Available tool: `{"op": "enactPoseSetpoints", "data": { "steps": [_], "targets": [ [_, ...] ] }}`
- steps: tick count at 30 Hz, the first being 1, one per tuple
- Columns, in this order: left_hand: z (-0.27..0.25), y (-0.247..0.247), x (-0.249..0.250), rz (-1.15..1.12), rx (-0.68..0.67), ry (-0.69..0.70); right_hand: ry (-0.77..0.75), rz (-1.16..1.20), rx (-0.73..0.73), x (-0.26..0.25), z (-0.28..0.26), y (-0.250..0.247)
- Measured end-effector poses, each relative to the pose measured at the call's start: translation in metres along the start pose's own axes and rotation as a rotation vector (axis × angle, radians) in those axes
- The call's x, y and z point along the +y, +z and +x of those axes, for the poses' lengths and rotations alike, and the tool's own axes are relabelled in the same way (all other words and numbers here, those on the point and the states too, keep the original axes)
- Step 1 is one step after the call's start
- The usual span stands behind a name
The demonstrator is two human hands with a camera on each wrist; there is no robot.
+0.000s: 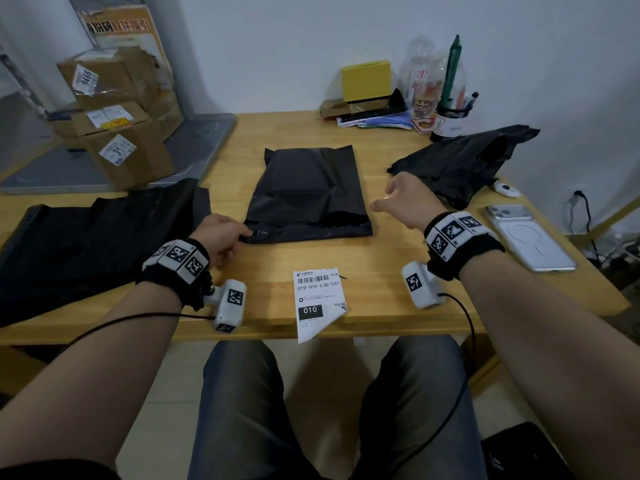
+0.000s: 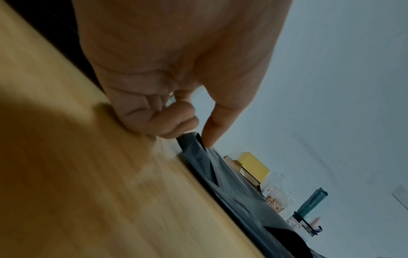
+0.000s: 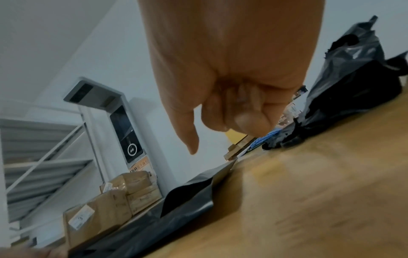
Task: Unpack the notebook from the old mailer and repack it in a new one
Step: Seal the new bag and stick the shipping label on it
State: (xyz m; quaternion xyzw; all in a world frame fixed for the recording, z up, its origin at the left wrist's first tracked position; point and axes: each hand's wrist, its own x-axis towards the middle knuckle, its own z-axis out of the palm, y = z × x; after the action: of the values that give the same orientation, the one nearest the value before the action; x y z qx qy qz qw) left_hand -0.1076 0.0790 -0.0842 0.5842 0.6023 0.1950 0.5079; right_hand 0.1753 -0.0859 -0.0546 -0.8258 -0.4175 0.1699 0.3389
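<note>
A black mailer (image 1: pixel 308 192) lies flat in the middle of the wooden table (image 1: pixel 381 271), its mouth toward me. It bulges over something flat inside, and no notebook shows. My left hand (image 1: pixel 225 233) pinches the mailer's near left corner; in the left wrist view the left hand (image 2: pixel 192 132) has thumb and fingers closed on the black flap (image 2: pixel 194 144). My right hand (image 1: pixel 398 199) hovers above the table just right of the mailer, fingers loosely curled and holding nothing. The right wrist view shows the right hand (image 3: pixel 220 122) above the mailer's edge (image 3: pixel 194 197). A crumpled black mailer (image 1: pixel 460 164) lies at the back right.
A stack of flat black mailers (image 1: pixel 86 244) lies at the left. A shipping label (image 1: pixel 318 299) hangs over the near edge. A phone (image 1: pixel 530 237) and a small white device (image 1: pixel 507 189) sit at the right. Cardboard boxes (image 1: pixel 121 140), a yellow box (image 1: pixel 365 79) and a pen holder (image 1: pixel 450 123) stand behind.
</note>
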Motion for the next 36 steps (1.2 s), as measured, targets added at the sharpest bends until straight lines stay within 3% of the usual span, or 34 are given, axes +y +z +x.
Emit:
{"op": "enactPoseSetpoints", "data": {
  "steps": [5, 17, 23, 36],
  "targets": [
    [0.002, -0.003, 0.000, 0.066, 0.013, 0.040, 0.061, -0.095, -0.143, -0.002, -0.005, -0.006],
    [0.013, -0.011, 0.000, 0.129, -0.053, 0.146, -0.180, -0.184, -0.294, 0.009, 0.015, 0.001],
    [0.020, -0.010, 0.001, 0.135, -0.049, 0.182, -0.169, -0.236, -0.280, 0.006, 0.021, 0.006],
    [0.034, -0.009, 0.002, 0.072, -0.031, 0.080, -0.085, -0.232, -0.221, 0.015, 0.031, 0.014]
  ]
}}
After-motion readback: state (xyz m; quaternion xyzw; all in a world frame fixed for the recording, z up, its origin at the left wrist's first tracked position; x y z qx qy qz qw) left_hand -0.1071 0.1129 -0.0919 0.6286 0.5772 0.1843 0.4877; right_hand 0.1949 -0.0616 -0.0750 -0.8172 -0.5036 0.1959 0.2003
